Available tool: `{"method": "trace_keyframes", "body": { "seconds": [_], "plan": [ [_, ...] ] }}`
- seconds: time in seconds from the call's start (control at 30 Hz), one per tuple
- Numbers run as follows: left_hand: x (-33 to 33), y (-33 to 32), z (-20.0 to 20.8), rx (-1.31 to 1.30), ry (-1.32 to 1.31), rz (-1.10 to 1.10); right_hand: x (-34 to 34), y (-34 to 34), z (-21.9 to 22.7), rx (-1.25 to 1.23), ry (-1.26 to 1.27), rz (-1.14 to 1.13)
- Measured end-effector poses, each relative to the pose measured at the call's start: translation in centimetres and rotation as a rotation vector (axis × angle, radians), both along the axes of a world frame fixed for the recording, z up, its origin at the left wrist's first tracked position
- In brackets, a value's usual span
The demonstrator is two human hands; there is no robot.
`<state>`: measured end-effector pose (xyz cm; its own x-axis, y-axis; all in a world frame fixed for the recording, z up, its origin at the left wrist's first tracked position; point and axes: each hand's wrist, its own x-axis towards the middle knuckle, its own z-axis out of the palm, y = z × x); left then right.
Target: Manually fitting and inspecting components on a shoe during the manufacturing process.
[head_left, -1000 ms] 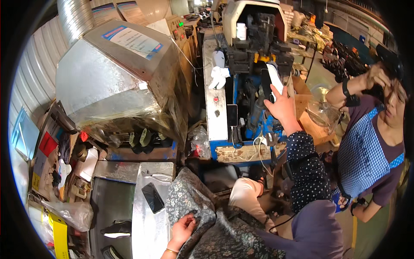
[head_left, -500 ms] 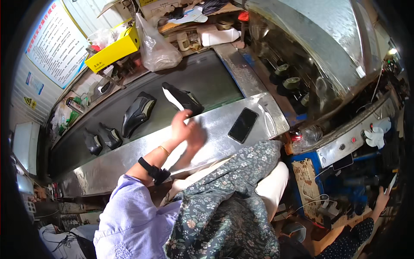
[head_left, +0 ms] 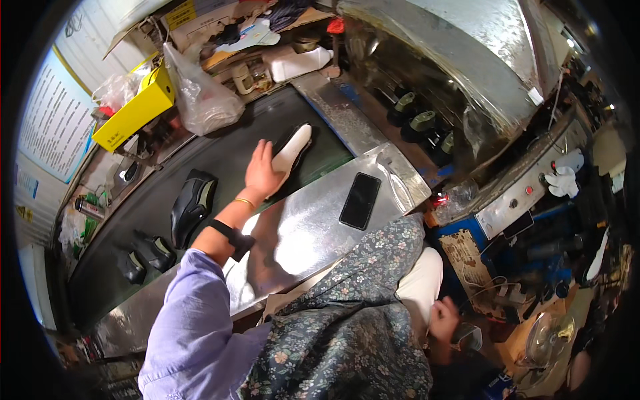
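Observation:
My left hand, in a lavender sleeve with a dark wrist strap, reaches over the dark conveyor belt. Its fingers stretch out flat beside a black shoe whose pale sole faces up. The palm side meets the shoe's near end; whether it presses on it I cannot tell. Farther left on the belt rest a black ankle shoe and two smaller black shoes, one beside the other. My right hand does not show. A hand at the lower right, by a dark sleeve, appears to be another person's.
A black phone lies on the shiny metal ledge in front of the belt. Behind stand a yellow box and a clear plastic bag. Several dark shoes sit under the hood at right, near a control panel.
My left hand has moved forward from the metal ledge onto the belt. The pale-soled shoe has turned, with its sole now facing up. The other person's hand has come closer at lower right.

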<state>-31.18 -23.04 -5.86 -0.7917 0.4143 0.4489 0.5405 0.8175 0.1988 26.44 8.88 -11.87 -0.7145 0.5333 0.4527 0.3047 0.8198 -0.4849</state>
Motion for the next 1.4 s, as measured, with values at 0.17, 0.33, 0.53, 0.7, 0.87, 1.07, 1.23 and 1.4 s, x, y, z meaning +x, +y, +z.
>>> {"method": "trace_keyframes", "body": {
  "seconds": [0.17, 0.33, 0.53, 0.7, 0.87, 1.07, 1.23, 1.4],
  "plan": [
    [-2.6, -0.9, -1.4, 0.498, -1.004, -0.022, 1.2, -3.2, -0.5, -0.660, 0.013, -0.322],
    [2.5, 1.4, 1.4, 0.985, -1.399, -0.290, -4.1, -0.9, 8.3, -0.392, 0.078, -0.104],
    [21.6, 4.4, 6.4, 0.996, -1.308, -0.477, -18.5, -0.8, 17.0, -0.777, 0.343, 0.312],
    [28.3, 7.4, 9.0, 0.329, -1.199, -0.824, -20.4, -4.7, 17.0, -0.467, 0.582, -0.119],
    [28.2, 12.0, 7.4, 0.506, -1.185, -0.767, -18.5, -6.7, 12.9, -0.359, 0.263, 0.009],
    [26.6, 16.6, 7.5, 0.517, -0.840, -0.803, -19.4, -4.8, 11.0, -0.237, 0.210, 0.006],
    [26.0, 18.5, 6.8, 0.545, -0.805, -0.681, -18.6, -4.0, 12.2, -0.354, 0.190, -0.072],
    [25.6, 17.9, 5.6, 0.799, -1.032, -0.714, -17.3, -3.7, 11.7, -0.412, 0.114, 0.129]
  ]
}}
